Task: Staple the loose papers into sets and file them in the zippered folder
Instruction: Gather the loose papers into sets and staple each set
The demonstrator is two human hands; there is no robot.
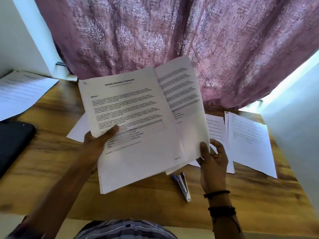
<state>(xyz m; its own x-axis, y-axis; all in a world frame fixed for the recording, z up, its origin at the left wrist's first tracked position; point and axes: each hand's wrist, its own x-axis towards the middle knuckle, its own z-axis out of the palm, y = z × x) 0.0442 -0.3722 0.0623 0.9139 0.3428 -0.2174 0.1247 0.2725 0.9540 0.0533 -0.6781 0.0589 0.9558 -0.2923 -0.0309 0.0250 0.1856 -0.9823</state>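
A: Papers (138,118) held above table (51,178). Left hand (96,144) grips the near edge, right hand (213,157) pinches the fanned sheets. Stapler (183,187) lies underneath.
B: Count out one set and square the corners before stapling. Dark folder (13,140) sits far left.

The worktop (51,161) is warm, grainy wood with a slight sheen. Matt white paper sheets (134,135), patterned pink cloth curtain (172,35), and a stapler (183,185) with shiny metal parts.

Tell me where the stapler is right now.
In the head view the stapler lies on the wooden table, right of centre, just below the lower right corner of the held papers and left of the right hand.
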